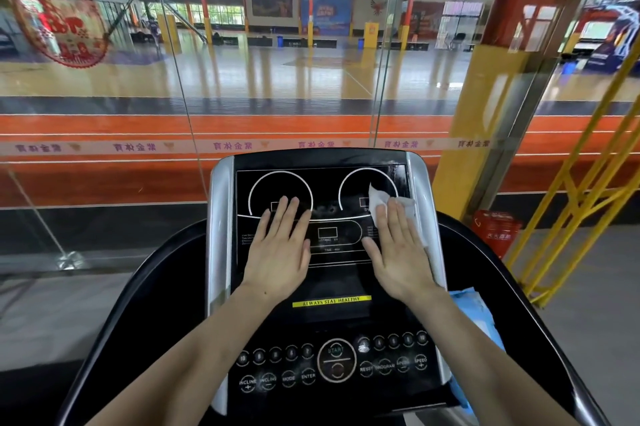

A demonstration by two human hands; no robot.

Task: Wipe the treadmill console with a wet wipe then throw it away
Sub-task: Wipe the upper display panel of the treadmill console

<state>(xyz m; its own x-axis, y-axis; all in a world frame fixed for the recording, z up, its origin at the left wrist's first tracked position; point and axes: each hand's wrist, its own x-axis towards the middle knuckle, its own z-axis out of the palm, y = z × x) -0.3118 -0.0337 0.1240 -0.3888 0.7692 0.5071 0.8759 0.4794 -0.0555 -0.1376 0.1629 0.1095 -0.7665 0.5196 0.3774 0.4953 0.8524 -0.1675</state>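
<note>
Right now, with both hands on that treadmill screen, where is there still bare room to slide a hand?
Free: the dark strip between the flat left hand and the right hand, which presses the white wet wipe; also the band around the yellow slogan strip. Crowded: the round-button panel and the blue packet by the right edge.

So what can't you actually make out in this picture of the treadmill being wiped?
All in the head view:
- Most of the wet wipe: the right hand lies flat over it.
- The console display beneath the left hand: covered by the palm.
- The small print beside the left hand: too small to read.
- The blue pack: largely behind the right forearm.
- The red bin: its label is blurred.
</note>
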